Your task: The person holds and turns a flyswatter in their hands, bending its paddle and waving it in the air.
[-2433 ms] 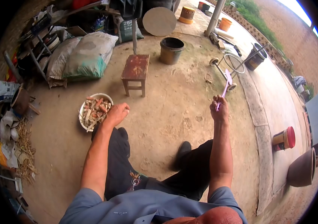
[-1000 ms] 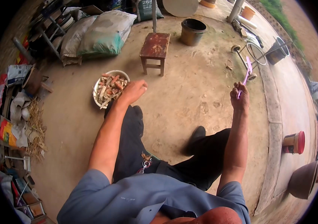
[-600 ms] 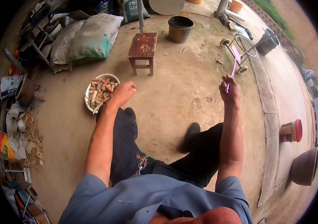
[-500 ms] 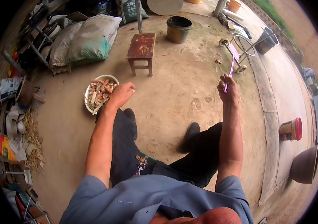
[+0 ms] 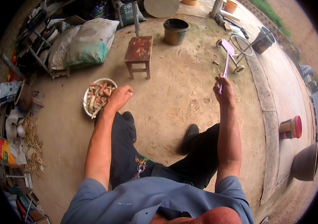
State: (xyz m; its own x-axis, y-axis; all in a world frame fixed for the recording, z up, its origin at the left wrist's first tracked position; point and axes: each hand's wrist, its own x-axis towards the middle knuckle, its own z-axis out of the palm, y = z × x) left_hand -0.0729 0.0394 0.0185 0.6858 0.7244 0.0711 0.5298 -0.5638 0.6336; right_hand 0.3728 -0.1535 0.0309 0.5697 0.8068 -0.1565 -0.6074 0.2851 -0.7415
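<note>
A purple fly swatter (image 5: 226,69) is held by its handle in my right hand (image 5: 224,90), whose fingers are wrapped round it. Its flat head points away from me, overlapping the small wheeled frame in view. My left hand (image 5: 119,97) hangs loosely curled over my left knee, with nothing visible in its fingers. Just left of that hand, a white basin (image 5: 85,100) on the ground holds brown and reddish chunky pieces. From this angle my hand appears to overlap the basin's right edge; whether it touches cannot be told.
Ahead stand a worn red wooden stool (image 5: 139,50) and a black bucket (image 5: 175,33). Stuffed sacks (image 5: 91,41) lie at the left, with clutter and straw (image 5: 34,143) nearer. A wheeled metal frame (image 5: 238,69), a red-rimmed bucket (image 5: 289,128) and a large brown pot (image 5: 304,163) are at the right.
The fly swatter's head has swung slightly up and left, its flat face showing more broadly. The whole view has shifted a little. My left hand stays by the knee.
</note>
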